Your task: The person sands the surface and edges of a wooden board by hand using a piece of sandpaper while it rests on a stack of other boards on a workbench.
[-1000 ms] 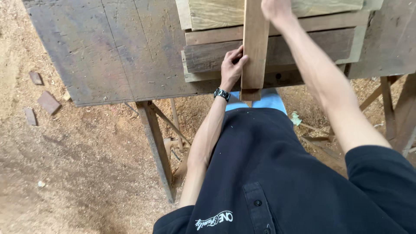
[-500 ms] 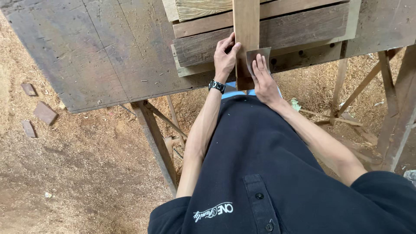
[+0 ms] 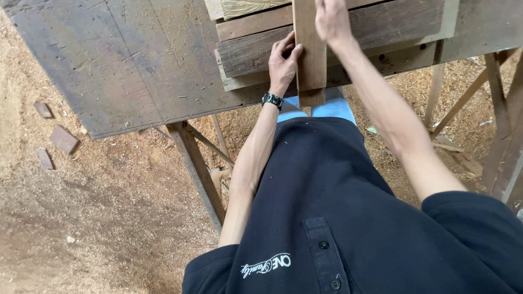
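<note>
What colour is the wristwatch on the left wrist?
Black wristwatch, clearest in the head view.

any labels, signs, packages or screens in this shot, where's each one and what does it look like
Shirt logo: white script lettering on the front of the black shirt, low in the picture, slanting upward to the right.
Watch: on the left wrist, just below the left hand that grips the upright plank; small dark face on a dark band, too small to tell whether it is a screen.
No packages, signs or other labels show.
</note>
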